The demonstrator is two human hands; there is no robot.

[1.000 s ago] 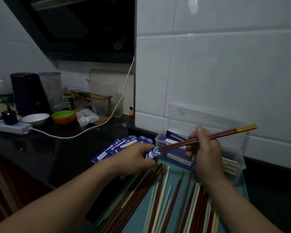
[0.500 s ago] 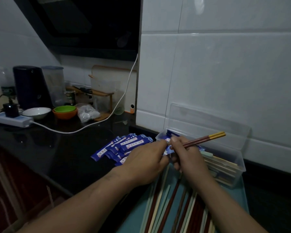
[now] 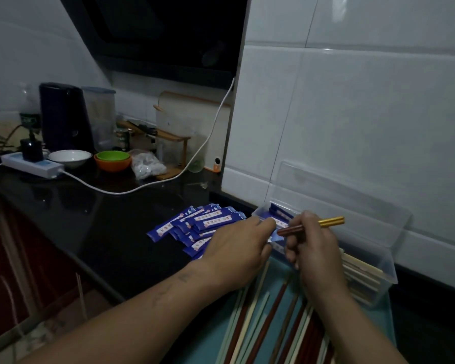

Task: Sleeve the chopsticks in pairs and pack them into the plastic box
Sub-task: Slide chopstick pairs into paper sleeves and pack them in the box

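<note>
My left hand (image 3: pixel 241 252) pinches the mouth of a blue paper sleeve (image 3: pixel 275 236). My right hand (image 3: pixel 314 248) grips a brown pair of chopsticks (image 3: pixel 330 222) with gold ends, sunk most of the way into that sleeve. Only the gold ends and a short brown stretch stick out. Both hands hover in front of the clear plastic box (image 3: pixel 384 269), which holds sleeved pairs and stands with its lid open against the wall. A pile of blue sleeves (image 3: pixel 195 223) lies left of the box. Loose brown and pale chopsticks (image 3: pixel 263 324) lie on a teal mat (image 3: pixel 210 337) under my wrists.
The black counter (image 3: pixel 90 219) carries a white power strip (image 3: pixel 29 165) with a cable (image 3: pixel 132 190) trailing right, a white bowl (image 3: pixel 70 157), stacked green and orange bowls (image 3: pixel 113 160), a dark appliance (image 3: pixel 63 119) and a wooden rack (image 3: pixel 168 135). White tiled wall (image 3: pixel 352 114) rises behind the box.
My right hand has pushed the chopstick pair further into the sleeve, so less of it shows. Both hands have drawn together near the box's left end.
</note>
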